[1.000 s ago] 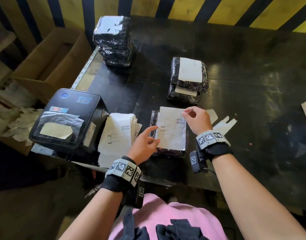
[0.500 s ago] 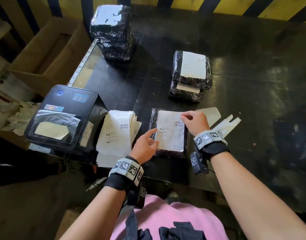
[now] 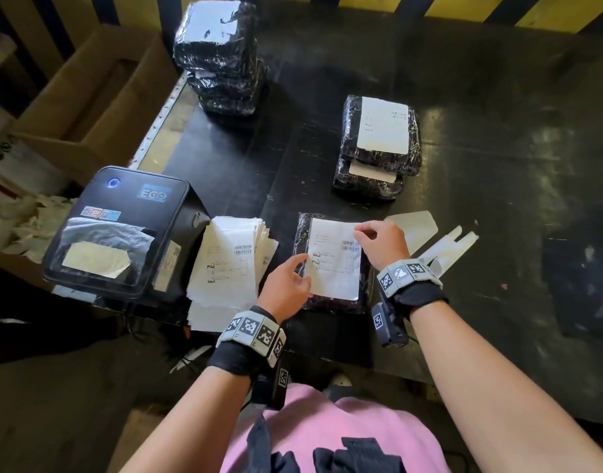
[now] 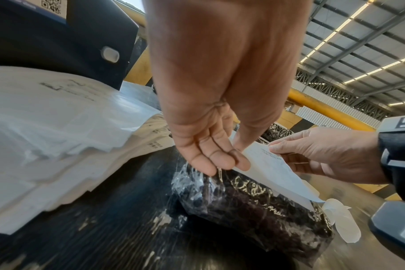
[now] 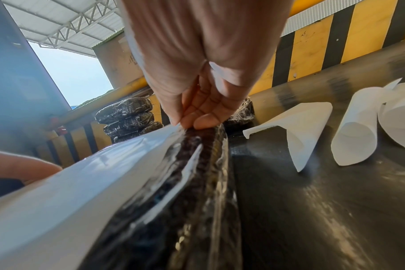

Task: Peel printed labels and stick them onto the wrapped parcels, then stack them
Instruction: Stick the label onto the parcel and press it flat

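Your label [image 3: 334,259] lies on top of the wrapped parcel [image 3: 331,302] near the table's [image 3: 498,233] front edge, its long axis running from that edge toward the far one, print facing up with the barcode toward the right far corner of the sheet. The parcel follows the same line.

Your right hand [image 3: 383,242] pinches the label's far right corner between thumb and curled fingers; in the right wrist view that edge is lifted off the wrap. Your left hand [image 3: 286,285] has fingers nearly straight, tips touching the label's left edge, thumb close alongside them.

Compared with a second ago, the label has come down: then it sat higher and tilted over the parcel, now most of it lies flat on it. Both hands stay at the same edges.

The parcel is a flat black bundle in crinkled clear film; the label is plain white with small dark text.

A two-parcel labelled stack [image 3: 378,148] sits mid-table, another stack [image 3: 221,59] by the far left edge, loose labels [image 3: 232,264] beside the printer [image 3: 119,227], curled backing strips [image 3: 440,240] to your right.
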Demonstrator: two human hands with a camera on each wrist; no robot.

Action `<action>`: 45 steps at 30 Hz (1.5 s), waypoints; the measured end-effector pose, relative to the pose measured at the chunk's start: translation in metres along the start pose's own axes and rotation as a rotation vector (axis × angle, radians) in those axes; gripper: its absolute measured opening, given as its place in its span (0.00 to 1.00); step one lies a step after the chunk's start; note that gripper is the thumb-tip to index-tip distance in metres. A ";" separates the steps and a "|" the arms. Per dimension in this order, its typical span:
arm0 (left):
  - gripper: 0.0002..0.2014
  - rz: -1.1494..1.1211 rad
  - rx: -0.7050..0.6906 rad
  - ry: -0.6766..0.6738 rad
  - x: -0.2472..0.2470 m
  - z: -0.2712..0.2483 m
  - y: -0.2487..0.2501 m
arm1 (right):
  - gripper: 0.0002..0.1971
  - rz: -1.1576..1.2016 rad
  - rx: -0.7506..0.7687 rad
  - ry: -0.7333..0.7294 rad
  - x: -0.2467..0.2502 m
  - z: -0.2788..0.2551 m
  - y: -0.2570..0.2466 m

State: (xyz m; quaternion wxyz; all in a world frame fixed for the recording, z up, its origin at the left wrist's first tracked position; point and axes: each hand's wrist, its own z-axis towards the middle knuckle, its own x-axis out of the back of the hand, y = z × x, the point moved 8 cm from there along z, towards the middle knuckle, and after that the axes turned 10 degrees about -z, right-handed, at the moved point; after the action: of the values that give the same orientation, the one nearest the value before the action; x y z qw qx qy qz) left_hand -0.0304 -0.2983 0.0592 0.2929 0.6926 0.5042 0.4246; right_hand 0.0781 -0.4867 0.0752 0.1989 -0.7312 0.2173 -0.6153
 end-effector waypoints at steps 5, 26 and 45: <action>0.26 -0.002 -0.004 0.000 0.000 -0.001 0.001 | 0.09 -0.006 0.007 0.004 -0.001 0.000 -0.001; 0.27 0.050 0.009 -0.019 0.000 0.006 -0.001 | 0.20 -0.374 -0.176 0.136 0.002 -0.014 -0.003; 0.29 0.311 -0.036 -0.035 0.002 -0.003 0.003 | 0.28 -0.503 -0.052 -0.137 -0.041 -0.031 -0.009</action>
State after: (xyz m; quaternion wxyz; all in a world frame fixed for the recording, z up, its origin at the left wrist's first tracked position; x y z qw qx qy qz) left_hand -0.0310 -0.2977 0.0637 0.2449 0.7642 0.3779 0.4619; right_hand 0.0426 -0.4567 0.0519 0.0351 -0.8071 0.0303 -0.5886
